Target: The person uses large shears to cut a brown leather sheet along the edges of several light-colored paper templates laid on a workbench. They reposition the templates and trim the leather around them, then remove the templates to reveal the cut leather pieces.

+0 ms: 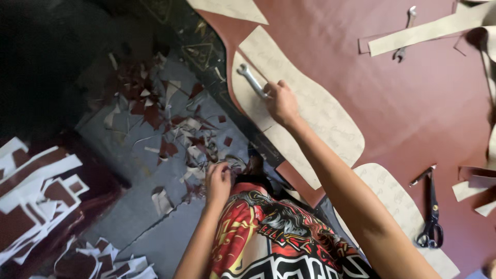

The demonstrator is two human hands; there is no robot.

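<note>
My right hand (281, 103) reaches forward and grips the lower end of a silver wrench (250, 78). The wrench lies on a long beige paper pattern (315, 119) that rests on a reddish-brown leather sheet (403, 103). My left hand (218, 182) hangs low by the table's edge, just above my red printed shirt (268, 237). Its fingers are curled among small leather scraps. Whether it holds one is unclear.
Black scissors (431, 217) lie at the right beside a second beige pattern (398, 206). Another wrench (405, 31) and a beige paper strip (429, 32) sit at the far right. Leather and paper offcuts (165, 129) litter the grey floor, with a pile (36, 191) at the left.
</note>
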